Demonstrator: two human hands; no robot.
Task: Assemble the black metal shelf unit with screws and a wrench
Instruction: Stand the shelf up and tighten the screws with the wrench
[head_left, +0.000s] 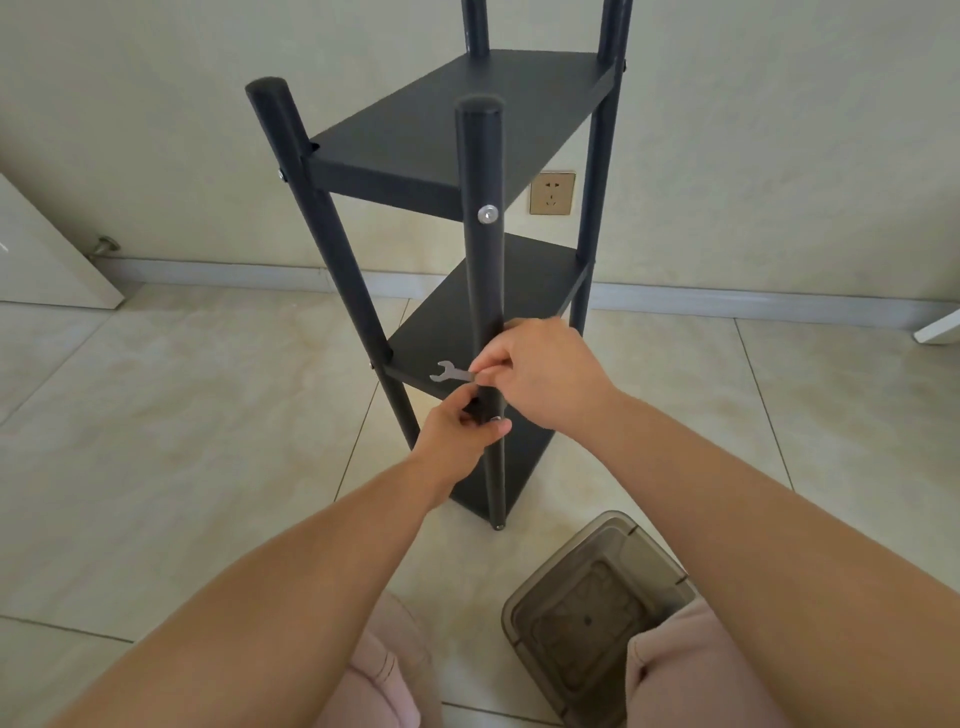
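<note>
The black metal shelf unit stands upright on the tiled floor, with round posts and several flat shelves. A silver screw shows on the near front post at the upper shelf. My right hand pinches a small flat silver wrench beside that post, level with the middle shelf. Lower down, my left hand pinches at the same post, where a bit of silver metal shows under the thumb. I cannot tell what that piece is.
A translucent brown plastic bin lies on the floor by my right knee. A wall socket sits behind the shelf. A white door or panel stands at the left, a white edge at the far right. Pale floor tiles surround the unit.
</note>
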